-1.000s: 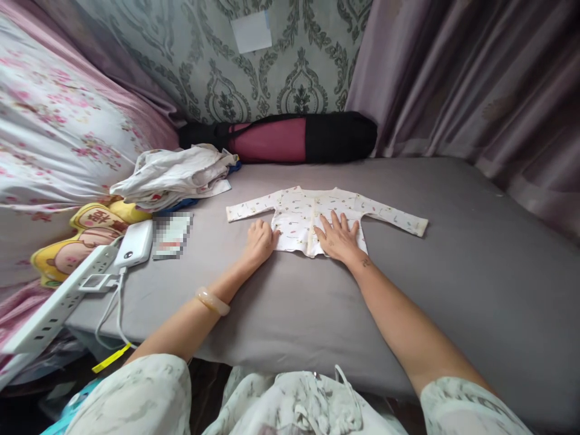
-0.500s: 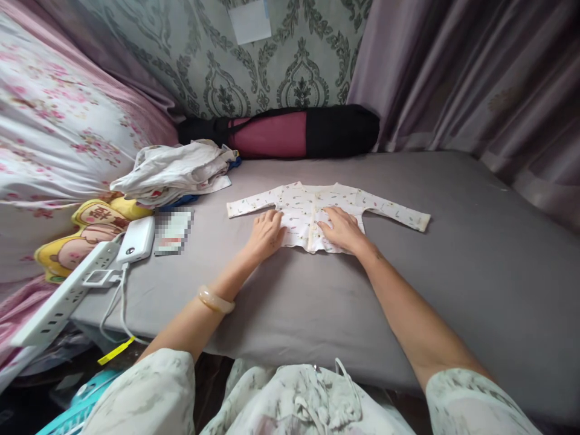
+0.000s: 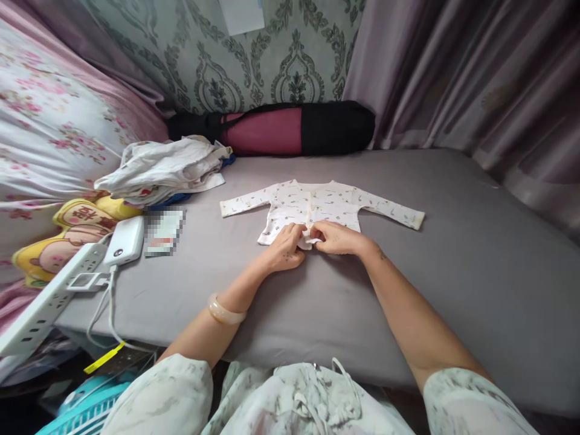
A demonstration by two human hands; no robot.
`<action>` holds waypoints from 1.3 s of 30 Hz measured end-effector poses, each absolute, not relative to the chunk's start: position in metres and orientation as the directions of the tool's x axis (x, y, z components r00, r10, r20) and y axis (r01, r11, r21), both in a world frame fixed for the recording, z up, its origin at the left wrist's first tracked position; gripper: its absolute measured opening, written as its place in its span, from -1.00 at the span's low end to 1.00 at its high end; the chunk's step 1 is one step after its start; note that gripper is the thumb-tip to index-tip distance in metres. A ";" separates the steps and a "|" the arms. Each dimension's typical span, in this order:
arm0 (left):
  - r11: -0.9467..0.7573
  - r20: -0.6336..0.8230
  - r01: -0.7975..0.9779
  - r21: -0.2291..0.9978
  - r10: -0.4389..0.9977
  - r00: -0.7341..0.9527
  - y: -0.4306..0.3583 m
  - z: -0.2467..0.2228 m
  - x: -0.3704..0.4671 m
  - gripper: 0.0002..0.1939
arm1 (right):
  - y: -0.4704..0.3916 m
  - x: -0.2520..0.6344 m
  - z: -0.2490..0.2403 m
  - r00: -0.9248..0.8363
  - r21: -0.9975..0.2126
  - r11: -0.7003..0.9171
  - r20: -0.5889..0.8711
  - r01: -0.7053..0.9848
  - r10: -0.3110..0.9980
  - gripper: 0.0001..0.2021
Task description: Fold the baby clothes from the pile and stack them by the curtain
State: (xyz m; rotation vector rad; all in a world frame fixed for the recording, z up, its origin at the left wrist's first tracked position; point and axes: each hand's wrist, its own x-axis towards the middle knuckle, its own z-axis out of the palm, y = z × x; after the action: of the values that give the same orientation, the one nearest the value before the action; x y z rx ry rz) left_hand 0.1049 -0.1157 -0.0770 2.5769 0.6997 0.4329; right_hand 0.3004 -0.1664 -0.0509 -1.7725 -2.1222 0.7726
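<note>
Pinching the lower edge of a small printed top (image 3: 312, 202) in the middle of the frame, by its front band: with the left hand (image 3: 286, 248), fingers curled together, and with the right hand (image 3: 338, 237) just beside, thumb and fingertips pressed together. Between the two, a pucker of white hem. Otherwise laid flat, neckline toward the upper frame, sleeves stretched out to either side, on a grey sheet (image 3: 475, 290).

Past the cuff at right of frame, a broad sweep of sheet with room for moving, as far as the purple curtain (image 3: 430, 78) at upper right. Above the neckline, a shallower strip, bounded by a black-and-red bag (image 3: 267, 130) across the upper middle. Between the forearms, more sheet, down to its front edge near the bottom of the frame. Tighter at left: near the cuff there, a heap of clothes (image 3: 158, 169); below that, a blurred flat packet (image 3: 165, 232) just beside a white power bank (image 3: 125, 240); at the left edge, a white power strip (image 3: 49, 302).
</note>
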 end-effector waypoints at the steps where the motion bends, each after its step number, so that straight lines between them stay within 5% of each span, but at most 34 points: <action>1: -0.775 0.186 0.405 0.485 0.544 0.818 -0.116 -0.077 0.105 -0.45 | -0.165 0.301 -0.051 -0.194 -0.562 0.098 -0.114 0.821 0.974 -0.89; 10: -0.765 0.252 0.399 0.504 0.573 0.780 -0.115 -0.078 0.106 -0.88 | -0.159 0.314 -0.058 -0.142 -0.798 -0.019 -0.131 0.602 0.981 -0.72; 22: -0.829 0.286 0.339 0.444 0.489 0.824 -0.113 -0.079 0.103 -0.76 | -0.162 0.311 -0.055 -0.055 -0.897 -0.170 -0.210 0.408 0.976 -0.74; 30: -0.629 0.269 0.417 0.656 0.711 0.650 -0.112 -0.078 0.109 -0.73 | -0.161 0.314 -0.059 -0.036 -0.949 -0.136 -0.152 0.283 0.988 -0.66; 39: -0.857 0.316 0.348 0.380 0.473 0.822 -0.119 -0.084 0.108 -0.68 | -0.163 0.307 -0.048 -0.097 -0.875 -0.087 -0.150 0.476 0.984 -0.72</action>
State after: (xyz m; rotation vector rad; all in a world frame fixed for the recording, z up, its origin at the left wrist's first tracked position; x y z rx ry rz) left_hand 0.1079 -0.1188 -0.0844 2.6995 0.6244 0.5833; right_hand 0.3066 -0.1632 -0.0484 -1.5995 -1.6105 1.1296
